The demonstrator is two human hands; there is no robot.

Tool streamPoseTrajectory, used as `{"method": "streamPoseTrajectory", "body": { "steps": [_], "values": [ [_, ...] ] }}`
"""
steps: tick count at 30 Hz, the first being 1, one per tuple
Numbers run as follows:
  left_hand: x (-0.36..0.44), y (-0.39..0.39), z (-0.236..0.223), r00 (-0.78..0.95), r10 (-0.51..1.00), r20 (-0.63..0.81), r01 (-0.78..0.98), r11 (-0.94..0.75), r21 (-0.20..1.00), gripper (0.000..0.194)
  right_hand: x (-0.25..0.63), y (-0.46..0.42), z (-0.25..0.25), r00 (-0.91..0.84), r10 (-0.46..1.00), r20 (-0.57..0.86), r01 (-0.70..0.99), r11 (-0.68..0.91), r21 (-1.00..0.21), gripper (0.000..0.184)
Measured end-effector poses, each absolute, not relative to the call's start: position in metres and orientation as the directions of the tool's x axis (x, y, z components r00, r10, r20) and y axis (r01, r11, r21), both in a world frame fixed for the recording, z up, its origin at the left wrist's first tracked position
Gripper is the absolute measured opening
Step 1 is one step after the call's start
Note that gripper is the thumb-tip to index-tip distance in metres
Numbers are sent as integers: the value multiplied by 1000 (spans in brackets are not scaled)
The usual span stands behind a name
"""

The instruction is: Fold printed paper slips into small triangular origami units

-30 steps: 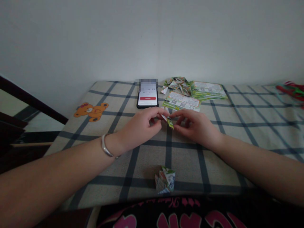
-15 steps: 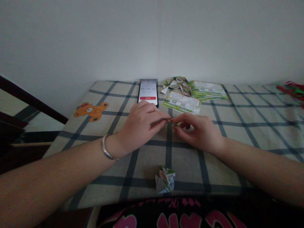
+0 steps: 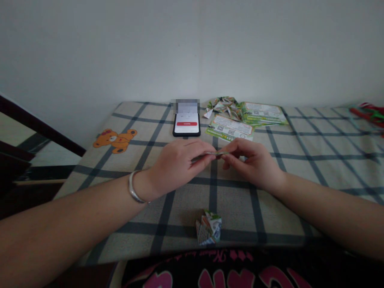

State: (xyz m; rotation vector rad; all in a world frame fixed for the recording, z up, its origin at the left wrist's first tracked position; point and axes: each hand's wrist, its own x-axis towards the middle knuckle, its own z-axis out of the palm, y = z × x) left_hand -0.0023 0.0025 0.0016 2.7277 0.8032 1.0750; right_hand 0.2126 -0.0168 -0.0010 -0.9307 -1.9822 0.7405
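Observation:
Between my two hands is a thin folded piece of printed paper point(image 3: 216, 153), seen nearly edge-on above the middle of the table. My left hand point(image 3: 181, 162), with a silver bangle on its wrist, pinches the paper's left side between thumb and fingers. From the other side, my right hand point(image 3: 250, 160) grips the right end with thumb and forefinger. The fingers hide most of the paper. Nearer to me, a small folded paper piece point(image 3: 209, 228) with green and white print rests by the table's front edge.
A phone point(image 3: 186, 125) lies beyond my left hand. To its right are folded paper pieces point(image 3: 224, 107), a printed leaflet point(image 3: 229, 127) and a stack of leaflets point(image 3: 264, 114) near the wall. A checked cloth point(image 3: 144, 236) with a bear picture point(image 3: 115, 141) covers the table.
Both hands have shifted slightly; my left hand has come lower, uncovering the phone's bottom edge. The paper between the fingers has turned to lie flatter.

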Motion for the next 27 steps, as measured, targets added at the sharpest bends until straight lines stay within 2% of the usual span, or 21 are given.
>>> {"method": "streamPoseTrajectory", "body": {
  "steps": [7,15,20,27],
  "values": [
    [1,-1,5,581,636,508,402,-767,500,9,213,-15,-4,-374,779,503,371,623,-689,8],
    [3,-1,5,551,791,267,317,-494,810,13,214,-17,-1,-432,706,562,390,708,-589,8],
    [3,2,3,567,813,128,262,-326,909,12,221,-15,-2,-541,580,608,430,813,-393,8],
    [2,6,2,603,797,24,247,-216,944,18,227,-11,1,-688,358,631,453,891,-11,14]
  ]
}}
